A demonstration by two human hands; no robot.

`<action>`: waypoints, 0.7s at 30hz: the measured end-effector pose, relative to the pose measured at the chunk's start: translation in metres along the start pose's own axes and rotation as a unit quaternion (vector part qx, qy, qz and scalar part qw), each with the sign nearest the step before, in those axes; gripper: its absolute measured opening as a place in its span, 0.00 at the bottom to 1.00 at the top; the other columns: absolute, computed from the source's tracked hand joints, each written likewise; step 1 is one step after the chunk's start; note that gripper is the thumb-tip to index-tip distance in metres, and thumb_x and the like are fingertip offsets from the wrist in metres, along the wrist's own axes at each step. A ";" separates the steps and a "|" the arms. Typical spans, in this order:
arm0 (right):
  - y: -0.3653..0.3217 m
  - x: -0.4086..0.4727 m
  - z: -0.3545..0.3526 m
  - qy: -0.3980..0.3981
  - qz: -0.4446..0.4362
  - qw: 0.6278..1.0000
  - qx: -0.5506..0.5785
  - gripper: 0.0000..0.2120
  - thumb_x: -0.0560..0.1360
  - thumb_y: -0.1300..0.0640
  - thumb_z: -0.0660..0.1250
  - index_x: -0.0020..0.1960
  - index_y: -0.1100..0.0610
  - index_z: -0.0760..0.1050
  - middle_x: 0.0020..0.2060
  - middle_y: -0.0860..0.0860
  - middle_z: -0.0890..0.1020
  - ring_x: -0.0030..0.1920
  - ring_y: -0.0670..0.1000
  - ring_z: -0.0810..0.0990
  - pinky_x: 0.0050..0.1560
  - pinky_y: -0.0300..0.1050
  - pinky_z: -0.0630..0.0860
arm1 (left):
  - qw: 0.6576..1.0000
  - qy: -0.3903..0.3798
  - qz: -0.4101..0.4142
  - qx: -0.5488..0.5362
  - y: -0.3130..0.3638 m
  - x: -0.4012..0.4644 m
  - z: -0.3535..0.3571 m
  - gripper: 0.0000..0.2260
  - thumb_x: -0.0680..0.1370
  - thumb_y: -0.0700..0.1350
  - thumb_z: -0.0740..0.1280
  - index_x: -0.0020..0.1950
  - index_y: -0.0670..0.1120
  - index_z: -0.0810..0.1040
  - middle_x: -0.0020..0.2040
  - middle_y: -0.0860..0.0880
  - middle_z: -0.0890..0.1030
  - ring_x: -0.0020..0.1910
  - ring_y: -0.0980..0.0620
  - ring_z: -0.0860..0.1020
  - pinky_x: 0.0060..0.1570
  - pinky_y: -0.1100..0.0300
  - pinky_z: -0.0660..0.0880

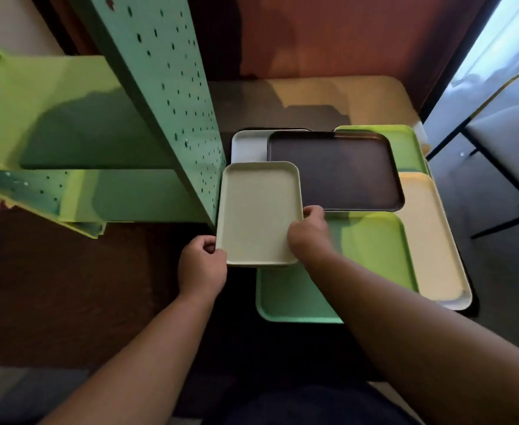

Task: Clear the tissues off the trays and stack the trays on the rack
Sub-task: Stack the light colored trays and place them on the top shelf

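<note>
You are holding the pale tray [259, 213] pinched between your left hand [202, 265] and right hand [308, 233] (no tissue on it), so keep it level while swinging toward the rack [160, 96] at ten o'clock.

The rack [147, 96] is cut off by the top and left edges. The black tray [337, 173] hides most of the white tray [247, 147] and the far green tray [405, 148]. Both forearms run off the bottom edge.
</note>
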State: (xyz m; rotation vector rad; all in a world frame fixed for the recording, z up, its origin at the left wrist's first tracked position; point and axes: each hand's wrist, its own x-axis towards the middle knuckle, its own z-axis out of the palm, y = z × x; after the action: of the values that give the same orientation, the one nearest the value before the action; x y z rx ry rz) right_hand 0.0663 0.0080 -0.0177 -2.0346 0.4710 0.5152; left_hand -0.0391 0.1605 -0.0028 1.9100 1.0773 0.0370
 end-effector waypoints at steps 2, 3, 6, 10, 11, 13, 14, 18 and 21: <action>0.002 -0.001 0.000 -0.013 0.012 1.000 -0.004 0.20 0.74 0.62 0.60 0.65 0.53 0.71 0.55 0.52 0.79 0.56 0.57 0.78 0.61 0.55 0.77 | 1.000 -0.005 -0.007 0.000 -0.004 0.003 -0.003 0.09 0.75 0.37 0.67 0.50 0.50 0.80 0.43 0.52 0.81 0.45 0.46 0.82 0.48 0.53 0.80; 0.003 0.000 -0.001 -0.022 0.018 1.000 -0.002 0.19 0.73 0.61 0.61 0.64 0.55 0.74 0.55 0.52 0.81 0.55 0.57 0.80 0.61 0.55 0.78 | 1.000 -0.009 -0.012 0.003 -0.005 0.004 -0.005 0.09 0.75 0.37 0.67 0.50 0.49 0.80 0.43 0.52 0.81 0.46 0.46 0.82 0.49 0.52 0.80; 0.002 0.003 -0.008 -0.042 0.016 0.999 0.023 0.16 0.74 0.60 0.61 0.60 0.56 0.79 0.53 0.54 0.84 0.52 0.56 0.82 0.57 0.56 0.81 | 0.999 -0.022 -0.025 0.005 -0.007 0.008 -0.008 0.10 0.74 0.38 0.68 0.55 0.47 0.81 0.45 0.52 0.81 0.45 0.45 0.82 0.49 0.50 0.81; 0.001 -0.004 -0.034 -0.042 -0.026 0.998 0.027 0.09 0.79 0.59 0.61 0.58 0.54 0.72 0.48 0.51 0.80 0.47 0.52 0.80 0.52 0.53 0.80 | 1.000 -0.010 0.019 0.011 0.002 0.007 -0.008 0.11 0.73 0.42 0.68 0.55 0.48 0.80 0.50 0.47 0.80 0.47 0.45 0.81 0.52 0.49 0.80; 0.003 -0.007 -0.044 -0.051 -0.050 0.997 0.012 0.08 0.79 0.59 0.61 0.58 0.54 0.72 0.47 0.50 0.81 0.46 0.52 0.80 0.50 0.53 0.80 | 0.999 -0.003 0.052 0.016 0.005 0.004 -0.007 0.11 0.73 0.42 0.68 0.56 0.47 0.80 0.52 0.46 0.79 0.48 0.46 0.80 0.53 0.51 0.79; 0.005 -0.012 -0.072 -0.087 -0.079 0.993 -0.007 0.09 0.79 0.62 0.61 0.57 0.55 0.75 0.47 0.52 0.83 0.44 0.53 0.81 0.45 0.51 0.80 | 0.990 0.018 0.141 0.022 0.013 -0.005 -0.005 0.13 0.74 0.42 0.69 0.58 0.44 0.78 0.54 0.46 0.76 0.51 0.47 0.77 0.57 0.53 0.75; 0.006 -0.013 -0.088 -0.117 -0.083 0.990 -0.010 0.10 0.78 0.64 0.62 0.56 0.56 0.78 0.47 0.54 0.84 0.42 0.52 0.82 0.42 0.50 0.80 | 0.981 0.031 0.189 0.031 0.019 -0.009 -0.003 0.15 0.74 0.43 0.70 0.60 0.43 0.77 0.55 0.47 0.75 0.54 0.47 0.76 0.59 0.52 0.74; 0.000 -0.008 -0.152 -0.286 -0.052 0.957 0.006 0.12 0.78 0.68 0.64 0.54 0.57 0.83 0.43 0.55 0.87 0.39 0.52 0.85 0.40 0.46 0.83 | 0.976 -0.059 0.185 0.096 0.049 -0.019 0.009 0.17 0.79 0.50 0.67 0.66 0.46 0.76 0.57 0.50 0.77 0.56 0.49 0.76 0.56 0.55 0.73; 0.003 0.007 -0.178 -0.281 -0.009 0.957 0.072 0.09 0.78 0.66 0.67 0.56 0.62 0.82 0.44 0.58 0.85 0.38 0.53 0.84 0.38 0.45 0.83 | 0.973 -0.140 0.140 0.114 0.057 -0.023 0.027 0.08 0.83 0.48 0.61 0.54 0.48 0.79 0.47 0.48 0.83 0.47 0.46 0.80 0.41 0.57 0.72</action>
State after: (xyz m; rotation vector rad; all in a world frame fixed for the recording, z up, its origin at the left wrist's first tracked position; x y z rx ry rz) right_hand 0.1007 -0.1495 0.0587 -1.6537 0.1380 0.9799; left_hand -0.0040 0.1141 0.0311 2.1851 0.6384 -0.2009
